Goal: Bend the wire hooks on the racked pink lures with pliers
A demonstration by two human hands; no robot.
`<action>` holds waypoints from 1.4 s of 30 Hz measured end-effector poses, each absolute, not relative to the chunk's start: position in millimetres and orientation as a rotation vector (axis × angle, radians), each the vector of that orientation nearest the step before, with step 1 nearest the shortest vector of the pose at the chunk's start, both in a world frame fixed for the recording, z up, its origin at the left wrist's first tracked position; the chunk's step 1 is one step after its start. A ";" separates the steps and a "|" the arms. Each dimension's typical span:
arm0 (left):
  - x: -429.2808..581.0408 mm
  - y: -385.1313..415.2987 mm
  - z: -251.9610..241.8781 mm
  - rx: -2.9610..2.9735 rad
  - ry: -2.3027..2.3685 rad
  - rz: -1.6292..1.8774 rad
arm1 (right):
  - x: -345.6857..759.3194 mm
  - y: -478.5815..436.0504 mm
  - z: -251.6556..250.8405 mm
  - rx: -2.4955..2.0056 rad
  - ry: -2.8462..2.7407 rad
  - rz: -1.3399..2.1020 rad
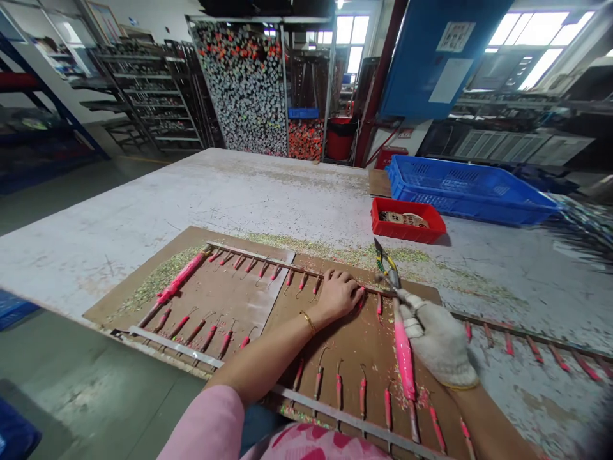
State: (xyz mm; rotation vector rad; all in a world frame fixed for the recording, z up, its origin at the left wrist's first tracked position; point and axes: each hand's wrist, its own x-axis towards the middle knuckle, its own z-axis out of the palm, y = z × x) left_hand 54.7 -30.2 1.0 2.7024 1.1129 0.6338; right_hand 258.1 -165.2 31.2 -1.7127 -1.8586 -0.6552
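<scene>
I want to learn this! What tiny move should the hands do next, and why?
Probably squeeze the cutters on the metal strip by the nearest pink piece. The gloved right hand holds them right at the strip, and the left hand presses it flat close beside.

My left hand (338, 295), bare, lies palm down, its fingers (353, 295) bent and pointing right. The forearm runs straight back to a pink sleeve (211, 421), with a gold bangle (309, 321) at the wrist. My right hand (438, 342), in a white glove (447, 361), is curled closed, its forearm angling in from the lower right.
</scene>
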 end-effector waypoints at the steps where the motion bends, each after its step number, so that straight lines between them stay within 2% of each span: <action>1: 54.8 -30.3 1.3 2.703 1.110 0.631 | 258.4 -165.3 31.4 -1.709 -1.800 -0.675; 6: 55.4 -30.6 1.0 2.696 1.142 0.653 | 261.4 -162.6 30.1 -1.753 -2.069 -0.642; 12: 55.7 -30.1 -1.2 2.711 1.117 0.650 | 266.0 -164.3 27.7 -1.800 -1.764 -0.719; 16: 55.7 -30.0 -1.0 2.709 1.144 0.660 | 264.4 -163.9 27.1 -1.794 -2.096 -0.558; 21: 55.5 -30.1 -0.2 2.720 1.119 0.629 | 263.1 -165.5 26.6 -1.764 -1.719 -0.675; 26: 56.0 -30.1 -0.5 2.715 1.154 0.638 | 261.6 -162.8 26.9 -1.798 -2.080 -0.561; 31: 56.3 -30.2 0.2 2.715 1.131 0.615 | 262.4 -164.8 29.5 -1.752 -1.744 -0.689; 36: 56.3 -29.9 -1.4 2.705 1.150 0.644 | 262.1 -163.9 30.3 -1.799 -2.081 -0.534; 42: 56.6 -29.7 -1.3 2.708 1.137 0.620 | 262.4 -164.4 29.4 -1.808 -1.810 -0.644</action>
